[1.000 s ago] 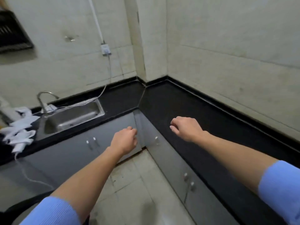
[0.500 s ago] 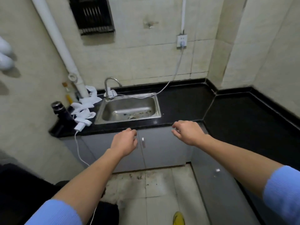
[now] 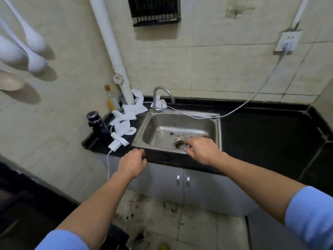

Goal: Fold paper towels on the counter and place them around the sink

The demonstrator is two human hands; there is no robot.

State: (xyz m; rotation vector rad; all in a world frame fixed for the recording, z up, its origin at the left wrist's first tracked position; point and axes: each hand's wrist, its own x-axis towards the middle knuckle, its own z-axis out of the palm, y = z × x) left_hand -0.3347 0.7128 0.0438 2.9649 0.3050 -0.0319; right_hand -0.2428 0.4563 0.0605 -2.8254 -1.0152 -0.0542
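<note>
A steel sink (image 3: 140,132) is set into the black counter (image 3: 261,138), with a curved tap (image 3: 162,94) at its back left corner. Crumpled white paper towels (image 3: 126,116) lie in a heap on the counter left of the sink, and one more piece (image 3: 159,103) sits behind the tap. My left hand (image 3: 132,164) hovers in front of the counter edge, fingers loosely curled, holding nothing. My right hand (image 3: 201,150) is over the sink's front rim with fingers spread, also empty. Neither hand touches the towels.
A dark bottle (image 3: 95,123) and a white charger block (image 3: 117,143) with its cable sit at the counter's left end. A white cable (image 3: 252,98) runs from a wall socket (image 3: 288,41) across the sink's back rim. A white pipe (image 3: 115,56) rises behind the towels. Grey cabinet doors (image 3: 198,186) are below.
My view has swung left from the counter corner and closer to the sink. Both hands have come forward to the sink's front edge, and the right hand's fingers have spread.
</note>
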